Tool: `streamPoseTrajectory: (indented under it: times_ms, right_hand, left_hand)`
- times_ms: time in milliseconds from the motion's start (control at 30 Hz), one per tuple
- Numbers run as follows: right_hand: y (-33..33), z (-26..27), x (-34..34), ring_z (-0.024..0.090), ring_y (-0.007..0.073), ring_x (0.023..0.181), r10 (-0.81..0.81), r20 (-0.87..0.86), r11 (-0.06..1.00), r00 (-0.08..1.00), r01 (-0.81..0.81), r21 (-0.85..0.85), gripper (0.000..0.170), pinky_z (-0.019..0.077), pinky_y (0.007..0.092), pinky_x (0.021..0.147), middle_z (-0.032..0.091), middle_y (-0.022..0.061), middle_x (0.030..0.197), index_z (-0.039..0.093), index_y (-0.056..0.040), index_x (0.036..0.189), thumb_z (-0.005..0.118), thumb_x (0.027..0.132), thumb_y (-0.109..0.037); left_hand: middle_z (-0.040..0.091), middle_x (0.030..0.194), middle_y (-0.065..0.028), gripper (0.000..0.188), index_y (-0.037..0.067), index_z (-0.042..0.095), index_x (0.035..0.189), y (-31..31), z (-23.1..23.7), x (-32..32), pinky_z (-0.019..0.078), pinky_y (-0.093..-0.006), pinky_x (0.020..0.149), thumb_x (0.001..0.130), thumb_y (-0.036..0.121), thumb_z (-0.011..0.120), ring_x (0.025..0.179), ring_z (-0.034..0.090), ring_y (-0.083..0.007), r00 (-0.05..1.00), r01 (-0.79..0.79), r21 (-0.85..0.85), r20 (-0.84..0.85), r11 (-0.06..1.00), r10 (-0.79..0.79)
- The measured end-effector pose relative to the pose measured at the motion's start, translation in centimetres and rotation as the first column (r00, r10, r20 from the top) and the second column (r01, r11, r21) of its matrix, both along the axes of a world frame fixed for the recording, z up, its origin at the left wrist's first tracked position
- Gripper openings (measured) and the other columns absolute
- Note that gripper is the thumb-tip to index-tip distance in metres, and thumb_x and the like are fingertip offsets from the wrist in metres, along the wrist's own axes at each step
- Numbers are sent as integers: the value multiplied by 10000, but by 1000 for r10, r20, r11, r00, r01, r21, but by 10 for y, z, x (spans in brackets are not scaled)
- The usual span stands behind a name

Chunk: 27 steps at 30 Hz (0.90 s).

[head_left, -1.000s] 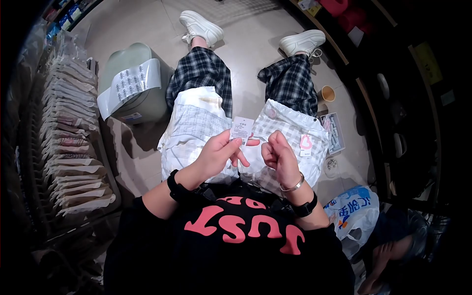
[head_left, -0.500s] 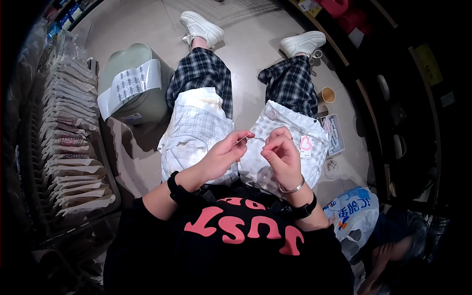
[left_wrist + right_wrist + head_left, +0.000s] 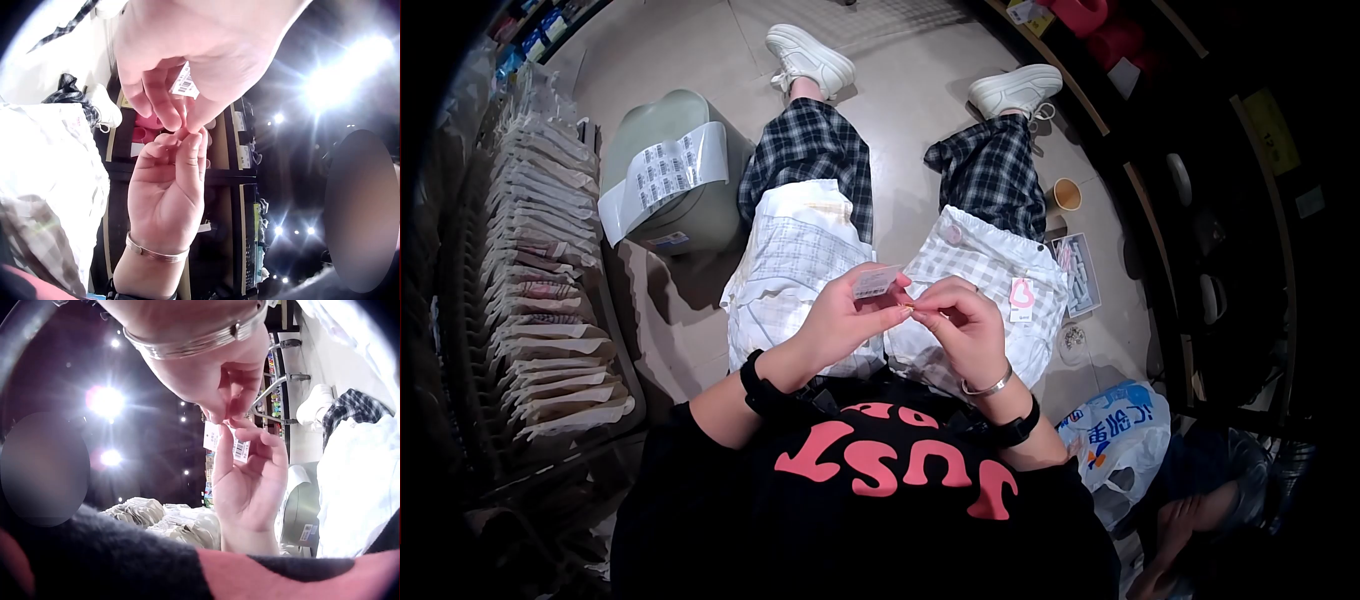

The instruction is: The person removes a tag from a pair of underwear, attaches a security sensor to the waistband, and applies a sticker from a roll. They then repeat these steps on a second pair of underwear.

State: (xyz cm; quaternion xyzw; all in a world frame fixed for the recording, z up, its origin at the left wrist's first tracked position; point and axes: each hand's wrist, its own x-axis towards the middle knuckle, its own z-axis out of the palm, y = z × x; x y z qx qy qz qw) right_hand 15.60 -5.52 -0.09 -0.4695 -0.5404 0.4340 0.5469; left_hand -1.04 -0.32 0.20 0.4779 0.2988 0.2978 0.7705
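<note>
Underfoot, a pale grey, faintly glossy tiled floor [image 3: 905, 130] with thin joint lines and soft shadows, edged on the right by dark shelving with light wood-coloured front strips [image 3: 1144, 208], with red-pink goods [image 3: 1092, 25] near the floor's top right corner and a dim yellow card [image 3: 1268, 130] farther out. Along the floor's left edge, a dark rack [image 3: 628, 345] densely lined with flat beige-and-white packages in clear film [image 3: 550, 285]. Overhead in both wrist views, a dark ceiling [image 3: 294, 169] broken by glaring white star-flared lamps [image 3: 330, 89], with smaller points of light scattered between.
</note>
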Motion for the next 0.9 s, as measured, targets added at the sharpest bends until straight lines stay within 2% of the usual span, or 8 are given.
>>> streamPoseTrajectory:
  times_ms: [100, 200, 300, 400, 500, 600, 700, 900]
  right_hand:
    - [0, 3, 1, 552, 154, 692, -45, 143, 998, 989, 39, 42, 98, 450, 243, 624, 558, 66, 786, 612, -16, 766, 658, 685, 13]
    - [0, 3, 0, 546, 153, 682, -46, 147, 999, 988, 45, 12, 103, 442, 242, 615, 548, 62, 781, 615, -26, 758, 671, 675, -2]
    - [0, 1, 0, 541, 147, 672, -46, 160, 999, 986, 44, 18, 93, 439, 240, 607, 543, 60, 787, 614, -23, 756, 670, 682, -10]
    - [0, 1, -1, 537, 144, 651, -59, 156, 998, 986, 55, 31, 89, 435, 238, 594, 541, 57, 768, 607, -17, 763, 665, 697, -25]
    - [1, 3, -3, 537, 142, 632, -78, 91, 997, 993, 80, -19, 91, 432, 236, 581, 548, 58, 748, 592, -6, 768, 657, 714, -40]
    - [1, 6, 1, 536, 140, 624, -38, 222, 999, 974, 32, 29, 89, 431, 237, 574, 557, 61, 733, 577, 4, 770, 643, 727, -37]
    - [2, 10, 0, 536, 143, 622, -32, 263, 998, 964, 18, 53, 70, 429, 239, 569, 563, 67, 736, 572, 6, 765, 626, 734, -25]
    - [1, 11, 2, 535, 152, 612, -36, 280, 999, 959, 32, 19, 56, 427, 241, 563, 562, 68, 732, 573, 2, 765, 614, 736, -22]
  left_hand:
    - [550, 909, -52, 272, 16, 508, 1006, 1, 2, -2, 441, -227, 717, 761, 34, 625, 827, 535, -96, 994, -16, 57, -111, 998, 22]
    - [553, 890, -46, 241, 17, 523, 974, -2, 3, 1, 442, -221, 706, 757, 24, 626, 807, 541, -97, 993, -106, 8, -53, 994, 106]
    - [569, 864, -30, 218, 19, 528, 972, -1, -1, 0, 435, -185, 659, 774, 45, 614, 775, 540, -66, 998, -32, 39, -49, 999, 34]
    - [569, 874, -25, 203, 17, 528, 962, -2, -1, 0, 438, -187, 660, 778, 42, 611, 778, 539, -65, 997, -52, 56, -57, 997, 55]
    - [562, 865, -42, 177, 6, 536, 922, -3, 1, 2, 451, -215, 675, 763, 11, 614, 770, 551, -90, 996, -83, -17, -45, 996, 82]
    - [573, 902, -32, 186, 9, 525, 953, -2, -3, 0, 452, -196, 697, 786, 34, 601, 817, 550, -73, 998, -39, 39, -57, 998, 41]
    - [563, 859, -41, 167, 3, 536, 914, -4, 2, 3, 450, -207, 665, 762, -14, 603, 767, 553, -89, 992, -108, 0, -65, 994, 108]
    - [565, 854, -40, 157, 5, 539, 908, -3, 3, 2, 443, -198, 662, 766, -8, 604, 766, 552, -83, 986, -122, 10, -116, 993, 122]
